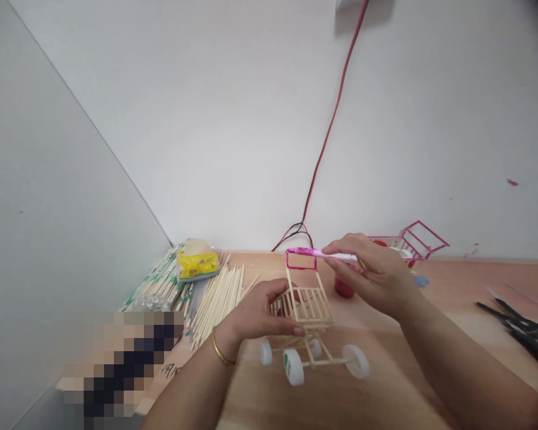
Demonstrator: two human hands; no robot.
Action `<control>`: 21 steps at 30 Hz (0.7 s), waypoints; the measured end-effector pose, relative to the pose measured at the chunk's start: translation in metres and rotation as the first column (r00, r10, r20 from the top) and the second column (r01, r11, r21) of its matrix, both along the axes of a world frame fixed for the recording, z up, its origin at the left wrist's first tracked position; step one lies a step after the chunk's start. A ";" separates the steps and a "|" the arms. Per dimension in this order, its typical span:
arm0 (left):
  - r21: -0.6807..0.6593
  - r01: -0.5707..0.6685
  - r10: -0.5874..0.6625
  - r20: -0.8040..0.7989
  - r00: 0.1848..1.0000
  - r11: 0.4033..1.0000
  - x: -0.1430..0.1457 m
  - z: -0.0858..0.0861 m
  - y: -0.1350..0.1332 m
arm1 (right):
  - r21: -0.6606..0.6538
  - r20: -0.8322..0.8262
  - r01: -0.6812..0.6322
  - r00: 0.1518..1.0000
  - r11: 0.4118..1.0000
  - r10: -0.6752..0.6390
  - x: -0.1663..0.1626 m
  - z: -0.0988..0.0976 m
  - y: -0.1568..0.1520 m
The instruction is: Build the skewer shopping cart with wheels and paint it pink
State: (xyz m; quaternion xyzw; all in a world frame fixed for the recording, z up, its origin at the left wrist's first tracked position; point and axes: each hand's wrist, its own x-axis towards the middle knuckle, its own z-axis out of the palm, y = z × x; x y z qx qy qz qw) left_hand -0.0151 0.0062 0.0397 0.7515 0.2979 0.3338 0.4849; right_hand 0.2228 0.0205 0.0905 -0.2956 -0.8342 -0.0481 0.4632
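A miniature shopping cart (312,307) built from thin wooden sticks stands upright on white bottle-cap wheels. My left hand (262,310) is closed round the left side of its basket, thumb along the front. Pink paint covers the cart's handle frame at the top; the sticks below it are bare wood. My right hand (379,275) pinches a white-handled paintbrush (318,254), whose pink-stained end lies at the top bar of that frame. Partly hidden behind the right hand is a small jar of pink paint (344,288).
Loose wooden sticks (217,295) and a yellow packet (198,264) lie at the left. Behind my right hand stands another cart with pink edges (424,239). Black-handled pliers (520,328) rest at the right. A red-and-black cable (327,137) runs down the wall.
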 end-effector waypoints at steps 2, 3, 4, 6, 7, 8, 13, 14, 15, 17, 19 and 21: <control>0.029 -0.016 0.018 -0.076 0.997 0.999 0.001 0.003 -0.001 | 0.010 -0.004 0.013 1.000 1.000 -0.013 0.000 0.000 0.000; 0.037 -0.019 0.023 -0.101 0.995 0.999 0.001 0.004 -0.001 | 0.007 -0.006 0.012 1.000 1.000 -0.012 0.000 0.000 -0.001; 0.042 -0.022 0.027 -0.118 0.993 0.999 0.002 0.005 -0.001 | 0.001 -0.006 0.006 1.000 1.000 -0.006 0.000 0.000 -0.001; 0.047 -0.024 0.030 -0.127 0.991 0.999 0.002 0.006 -0.002 | -0.005 -0.003 -0.019 1.000 1.000 0.019 0.000 0.000 -0.001; 0.046 -0.026 0.032 -0.125 0.992 0.999 0.003 0.007 -0.002 | -0.002 0.000 -0.032 0.999 0.999 0.032 0.000 0.000 -0.001; 0.045 -0.027 0.033 -0.124 0.992 0.999 0.003 0.007 -0.002 | 0.003 0.005 -0.038 0.999 0.999 0.038 0.000 0.000 -0.001; 0.015 -0.027 0.028 -0.074 0.997 1.000 0.001 0.003 -0.002 | -0.001 0.006 0.016 1.000 1.000 -0.016 0.001 0.001 -0.002; -0.002 -0.022 0.022 -0.048 0.999 1.000 0.001 0.002 -0.001 | -0.003 -0.005 0.014 1.000 1.000 -0.015 0.001 0.001 -0.002; -0.021 -0.013 0.013 -0.019 1.000 1.000 0.001 0.001 -0.001 | -0.006 -0.012 0.008 1.000 1.000 -0.008 0.002 0.001 -0.002; -0.059 0.014 -0.012 0.049 0.999 0.998 0.000 -0.002 0.000 | -0.013 -0.009 -0.010 1.000 1.000 0.010 0.001 0.000 -0.002; -0.100 0.050 -0.036 0.130 0.991 0.994 0.000 -0.004 0.000 | -0.022 0.005 -0.012 1.000 1.000 0.012 0.001 0.000 -0.002; -0.140 0.093 -0.061 0.219 0.974 0.986 0.000 -0.006 0.001 | -0.025 0.001 0.005 1.000 1.000 -0.005 0.001 0.001 -0.003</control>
